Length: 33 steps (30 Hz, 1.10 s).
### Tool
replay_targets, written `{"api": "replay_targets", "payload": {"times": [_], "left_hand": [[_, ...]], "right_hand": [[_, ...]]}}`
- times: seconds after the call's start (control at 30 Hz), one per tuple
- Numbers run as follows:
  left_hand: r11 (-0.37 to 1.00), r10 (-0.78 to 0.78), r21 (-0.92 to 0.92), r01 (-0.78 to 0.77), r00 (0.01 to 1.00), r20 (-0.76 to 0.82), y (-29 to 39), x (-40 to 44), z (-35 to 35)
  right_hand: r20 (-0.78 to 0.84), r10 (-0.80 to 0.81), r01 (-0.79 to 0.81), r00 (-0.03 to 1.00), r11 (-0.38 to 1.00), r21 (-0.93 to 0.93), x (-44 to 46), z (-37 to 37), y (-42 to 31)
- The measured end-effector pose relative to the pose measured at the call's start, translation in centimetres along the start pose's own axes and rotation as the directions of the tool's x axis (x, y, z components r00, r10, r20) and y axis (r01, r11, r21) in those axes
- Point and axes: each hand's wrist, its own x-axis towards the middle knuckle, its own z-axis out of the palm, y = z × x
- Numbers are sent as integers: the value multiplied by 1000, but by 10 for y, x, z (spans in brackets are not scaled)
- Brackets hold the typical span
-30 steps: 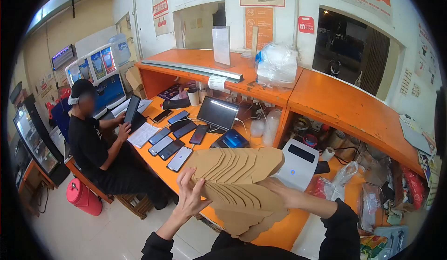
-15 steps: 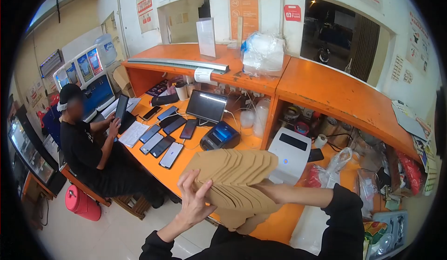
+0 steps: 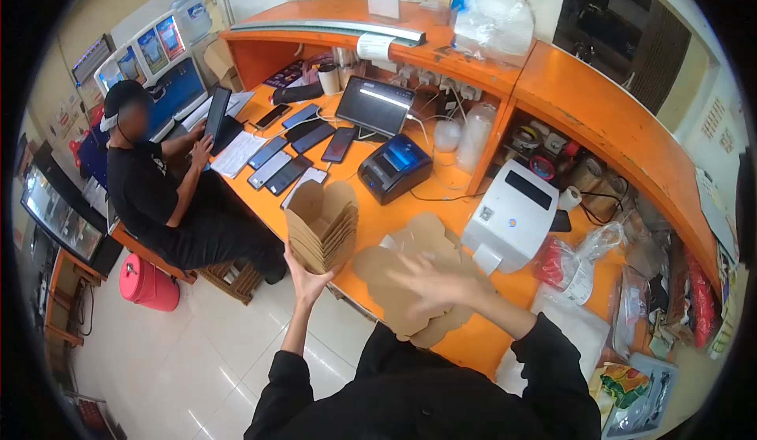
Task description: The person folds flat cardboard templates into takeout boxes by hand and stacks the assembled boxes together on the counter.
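Note:
My left hand (image 3: pixel 306 279) grips a stack of nested brown paper food boxes (image 3: pixel 323 223) from below, holding it tilted above the table's front edge. Their flaps stand up at the top. To the right lie several flat, unfolded brown box blanks (image 3: pixel 422 239), overlapping on the orange table. Over these blanks is my right hand (image 3: pixel 441 286), fingers spread and somewhat blurred by motion. Whether its fingertips touch the top blank I cannot tell.
Several phones (image 3: pixel 288 174), a tablet (image 3: pixel 374 107), a black receipt printer (image 3: pixel 394 168) and a white label printer (image 3: pixel 511 215) stand on the orange table (image 3: pixel 449 203). A seated co-worker (image 3: pixel 150 180) holds a tablet at left. Plastic packets (image 3: pixel 572 270) lie at right.
The nested stack has moved left, upright in my left hand and apart from the flat blanks. My right hand has come out from behind the cardboard and now shows over the blanks. The view has tilted down.

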Motion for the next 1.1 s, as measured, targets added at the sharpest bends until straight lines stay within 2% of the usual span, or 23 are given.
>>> {"api": "replay_targets", "payload": {"times": [0.03, 0.13, 0.23, 0.27, 0.33, 0.4, 0.5, 0.53, 0.63, 0.73, 0.83, 0.87, 0.93, 1.03, 1.1], "left_hand": [[998, -12, -63, 13, 1000, 10, -9, -2, 2], [977, -42, -204, 56, 997, 72, -21, 1, 9], [929, -46, -359, 89, 991, 126, -36, 12, 14], [922, -29, -374, 97, 983, 182, -51, 16, 13], [943, -22, -322, 85, 981, 195, -41, 19, 12], [954, -30, -288, 88, 979, 201, -32, 19, 12], [977, 76, -204, -62, 995, 61, -48, 3, 20], [994, 97, -55, -96, 995, 20, -48, -3, 23], [984, -157, -107, 139, 972, -177, -72, -36, 41], [972, -231, -52, 230, 973, -11, -63, -68, 63], [851, -474, -193, 489, 872, 121, -15, -67, 79], [807, -536, -179, 563, 825, 180, 3, -60, 79], [767, -574, -205, 608, 793, 203, -7, -59, 79], [719, -615, -185, 670, 737, 282, -17, -62, 78], [701, -627, -167, 693, 711, 318, -19, -70, 78]], "right_hand": [[302, 120, -114, 946, 993, -37, -7, 16, 0], [328, 91, -47, 940, 989, -139, -22, 75, 30], [291, 47, -59, 956, 998, 32, -30, 106, 52], [242, 24, -23, 970, 1000, -7, -33, 115, 57], [136, -33, 46, 990, 994, -96, -38, 124, 58], [150, -10, 39, 989, 980, -194, -47, 124, 49], [150, 34, 12, 988, 955, -295, -59, 119, 34], [148, 51, -1, 988, 948, -320, -62, 122, 30], [-37, 42, -52, 998, 937, -345, -70, 136, 29], [-70, 12, -43, 997, 888, -458, -70, 153, 34], [-95, 47, -74, 994, 947, -311, -75, 143, 33], [-84, 52, -74, 995, 958, -276, -76, 138, 32], [-62, 65, -76, 996, 976, -206, -79, 129, 31], [32, 96, -87, 995, 975, -206, -96, 118, 40], [172, 156, -115, 973, 967, -228, -100, 117, 54]]}}
